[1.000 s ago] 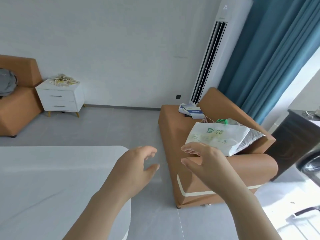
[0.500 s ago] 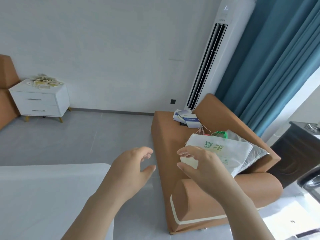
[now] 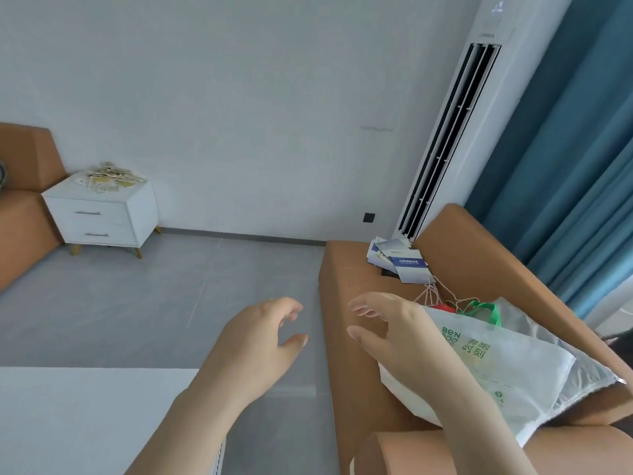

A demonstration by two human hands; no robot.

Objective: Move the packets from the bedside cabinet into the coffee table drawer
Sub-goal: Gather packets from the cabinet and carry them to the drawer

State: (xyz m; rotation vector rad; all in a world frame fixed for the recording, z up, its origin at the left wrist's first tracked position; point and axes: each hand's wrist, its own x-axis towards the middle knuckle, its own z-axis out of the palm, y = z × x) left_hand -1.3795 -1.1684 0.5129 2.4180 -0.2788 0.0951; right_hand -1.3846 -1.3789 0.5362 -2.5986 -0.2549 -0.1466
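Observation:
A heap of pale yellowish packets [image 3: 109, 175] lies on top of the white two-drawer bedside cabinet [image 3: 102, 221] far across the room at the left, against the wall. My left hand [image 3: 260, 341] and my right hand [image 3: 394, 334] hover in front of me, fingers loosely curved, both holding nothing. They are far from the packets. A white tabletop [image 3: 85, 423] fills the lower left; whether it is the coffee table, and any drawer in it, is hidden from this angle.
An orange sofa [image 3: 356, 303] stands at the right with a white printed bag [image 3: 507, 365], a green bag and blue-white booklets [image 3: 400, 262] on it. A tall white air conditioner [image 3: 455, 132] and blue curtains [image 3: 575, 149] stand behind. Another orange seat [image 3: 24, 214] flanks the cabinet. Grey floor lies between.
The view has shifted, so the cabinet sits farther in from the left edge and looks closer. Both hands stay raised and empty, fingers a little more spread.

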